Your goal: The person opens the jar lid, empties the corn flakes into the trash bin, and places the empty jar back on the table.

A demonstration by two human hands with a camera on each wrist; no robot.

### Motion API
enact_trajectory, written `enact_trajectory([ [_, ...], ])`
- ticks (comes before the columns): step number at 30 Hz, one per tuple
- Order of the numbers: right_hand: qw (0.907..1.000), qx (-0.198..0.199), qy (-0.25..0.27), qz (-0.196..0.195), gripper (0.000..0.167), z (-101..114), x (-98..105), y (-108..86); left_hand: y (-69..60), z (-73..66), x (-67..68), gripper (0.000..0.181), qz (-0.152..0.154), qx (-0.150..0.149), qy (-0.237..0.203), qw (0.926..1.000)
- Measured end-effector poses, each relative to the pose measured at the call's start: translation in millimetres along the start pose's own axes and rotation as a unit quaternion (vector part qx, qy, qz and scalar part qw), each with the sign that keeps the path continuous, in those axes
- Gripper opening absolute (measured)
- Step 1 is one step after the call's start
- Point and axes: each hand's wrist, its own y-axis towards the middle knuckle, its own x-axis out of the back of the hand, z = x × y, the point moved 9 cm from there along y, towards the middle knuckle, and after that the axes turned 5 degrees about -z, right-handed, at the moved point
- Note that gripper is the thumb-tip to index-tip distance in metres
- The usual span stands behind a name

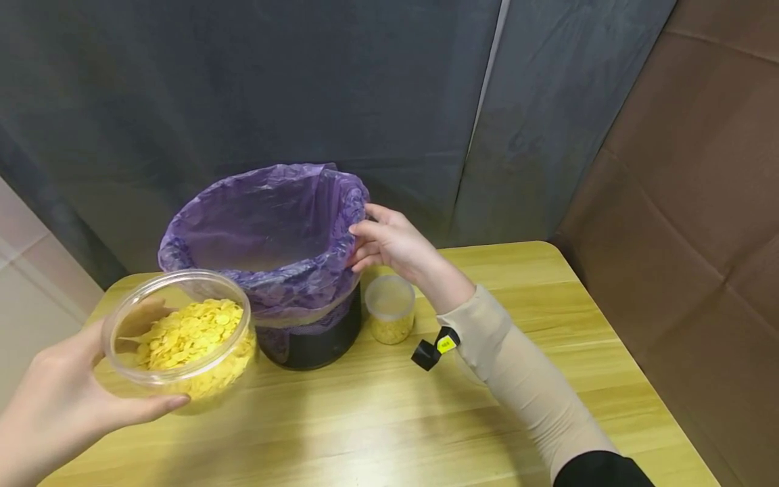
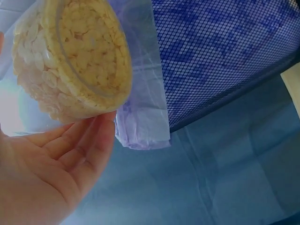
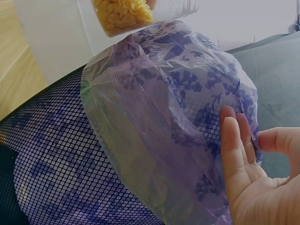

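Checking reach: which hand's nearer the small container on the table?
Right. The right hand is near the small container, at the purple bag; the left hand is well left of it, holding the flake jar.

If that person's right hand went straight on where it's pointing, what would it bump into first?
The purple plastic bin liner, draped over the black mesh bin. The right hand looks to be touching the liner's edge, though exact depth is hard to judge.

The right sleeve [image 1: 523,372] is beige, creased and close-fitting, meeting black cloth [image 1: 599,471] at its upper end. At its cuff [image 1: 465,310] sits a small boxy black device [image 1: 425,355] with a yellow label [image 1: 446,344], its dark print illegible
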Motion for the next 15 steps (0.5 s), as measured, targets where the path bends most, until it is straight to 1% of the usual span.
enact_trajectory([
  [5, 1.0000, 0.002, 0.004, 0.000, 0.057, 0.0, -0.4, -0.5, 3.5, -4.0, 5.8, 0.103, -0.016, -0.007, -0.016, 0.9997],
  [8, 1.0000, 0.004, 0.007, -0.003, 0.057, -0.2, 0.2, -0.6, 7.0, -7.4, 9.6, 0.101, -0.023, -0.004, -0.021, 0.9995],
  [10, 0.9999, 0.004, 0.009, -0.005, 0.057, -0.5, 0.6, -0.5, 8.8, -6.8, 11.4, 0.100, -0.022, -0.003, -0.026, 0.9994],
  [12, 0.9999, 0.005, 0.010, -0.005, 0.057, -0.9, 0.6, -0.4, 9.6, -0.5, 12.7, 0.100, -0.023, -0.003, -0.022, 0.9995],
  [15, 0.9999, 0.006, 0.010, -0.004, 0.057, -1.3, 0.1, -0.1, 10.3, 15.4, 14.1, 0.102, -0.022, -0.011, -0.035, 0.9991],
])
